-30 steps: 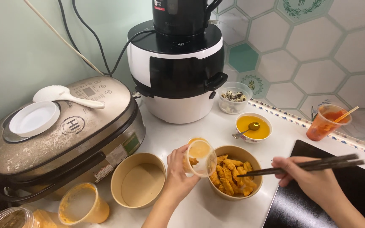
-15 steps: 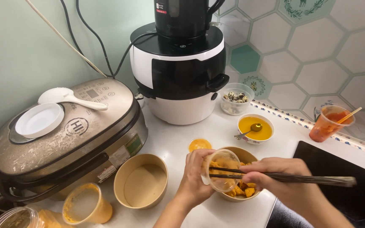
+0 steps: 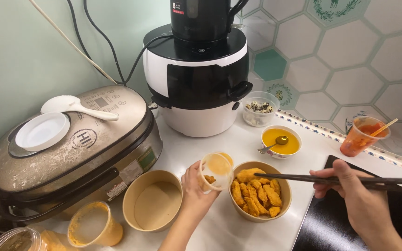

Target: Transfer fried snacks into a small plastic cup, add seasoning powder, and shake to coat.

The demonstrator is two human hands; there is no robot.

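**Hands over the bowl of fried pieces**

Left hand (image 3: 196, 190) is closed around a small clear cup (image 3: 215, 171), tipped on its side at the bowl (image 3: 282, 207) rim, one orange piece seen inside. Dark chopsticks (image 3: 303, 178) are gripped in the right hand (image 3: 354, 200) and held level over the fried pieces (image 3: 257, 190).

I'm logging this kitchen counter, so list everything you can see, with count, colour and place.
Rice cooker: one, silver, left.
White lid and rice paddle: on the cooker.
Tall appliance: one, black and white, back.
Speckled eggs bowl: one, clear, beside it.
Sauce bowl: one, yellow, with spoon.
Orange drink cup: one, right.
Nugget bowl: one, tan, centre.
Empty paper bowl: one, tan.
Left hand: holds small clear cup.
Right hand: holds black chopsticks.
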